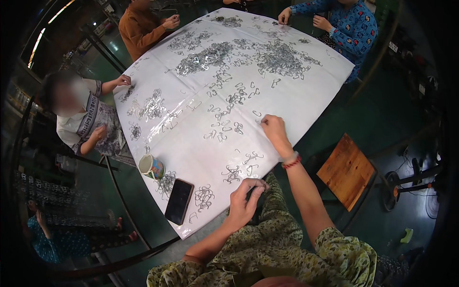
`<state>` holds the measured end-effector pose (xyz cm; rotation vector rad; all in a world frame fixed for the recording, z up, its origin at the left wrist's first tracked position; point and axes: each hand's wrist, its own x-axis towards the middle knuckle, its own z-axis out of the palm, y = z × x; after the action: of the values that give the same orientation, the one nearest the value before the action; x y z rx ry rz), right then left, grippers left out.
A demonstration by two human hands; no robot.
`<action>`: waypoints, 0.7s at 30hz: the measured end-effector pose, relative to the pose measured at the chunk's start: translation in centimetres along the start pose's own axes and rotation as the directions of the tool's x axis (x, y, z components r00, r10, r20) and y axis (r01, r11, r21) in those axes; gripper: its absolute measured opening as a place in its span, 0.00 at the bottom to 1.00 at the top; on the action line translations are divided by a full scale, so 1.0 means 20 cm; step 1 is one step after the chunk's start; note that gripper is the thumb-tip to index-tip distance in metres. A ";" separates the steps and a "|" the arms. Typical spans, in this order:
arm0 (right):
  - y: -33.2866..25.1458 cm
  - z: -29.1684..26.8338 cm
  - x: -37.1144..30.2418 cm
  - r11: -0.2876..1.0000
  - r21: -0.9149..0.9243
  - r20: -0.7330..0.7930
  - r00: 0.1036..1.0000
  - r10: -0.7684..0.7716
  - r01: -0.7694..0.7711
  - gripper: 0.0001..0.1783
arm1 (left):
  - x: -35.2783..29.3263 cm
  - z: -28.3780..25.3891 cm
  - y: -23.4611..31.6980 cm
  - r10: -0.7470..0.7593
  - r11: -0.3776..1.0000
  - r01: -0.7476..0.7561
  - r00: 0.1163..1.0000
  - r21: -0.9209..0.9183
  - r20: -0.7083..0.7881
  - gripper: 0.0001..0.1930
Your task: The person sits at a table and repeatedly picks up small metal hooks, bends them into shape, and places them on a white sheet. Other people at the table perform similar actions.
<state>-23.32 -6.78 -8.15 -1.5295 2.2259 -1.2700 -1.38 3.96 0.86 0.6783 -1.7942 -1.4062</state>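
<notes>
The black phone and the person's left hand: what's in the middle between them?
In the head view, a loose clump of small bent metal pieces lies on the white tabletop between the black phone and the left hand.

Large capital lettering (89, 118) runs slantwise across the chest of the white and dark-grey patterned short-sleeved shirt (71, 136) at the left. Print on the round, multicoloured cup (157, 168) at the edge of the white-covered tabletop (186, 153) is too small to read.
</notes>
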 end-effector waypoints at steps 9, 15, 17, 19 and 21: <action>-0.46 -0.66 -0.65 0.889 0.457 -0.138 0.990 0.037 0.031 0.04 | 0.09 0.14 -0.06 0.028 0.997 -0.029 1.000 0.070 0.013 0.06; -0.47 -0.72 -0.72 0.842 0.534 -0.204 0.978 0.048 0.071 0.04 | 0.12 0.22 -0.02 0.075 0.977 -0.089 0.994 0.192 0.078 0.07; -0.42 -0.71 -0.71 0.795 0.603 -0.216 0.973 0.085 0.064 0.04 | 0.14 0.24 -0.03 0.082 0.981 -0.097 0.992 0.169 0.093 0.09; -0.37 -0.70 -0.70 0.742 0.669 -0.219 0.967 0.132 0.050 0.04 | 0.17 0.26 -0.07 0.129 0.984 -0.137 0.988 0.114 0.080 0.11; -0.31 -0.71 -0.69 0.753 0.657 -0.210 0.965 0.154 0.023 0.04 | 0.28 0.24 -0.11 0.156 0.961 -0.166 0.986 0.220 0.063 0.15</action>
<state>-20.37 11.64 0.84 -1.0400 1.6161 -2.0302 -8.51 1.78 -0.52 0.6034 -2.0162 -1.1298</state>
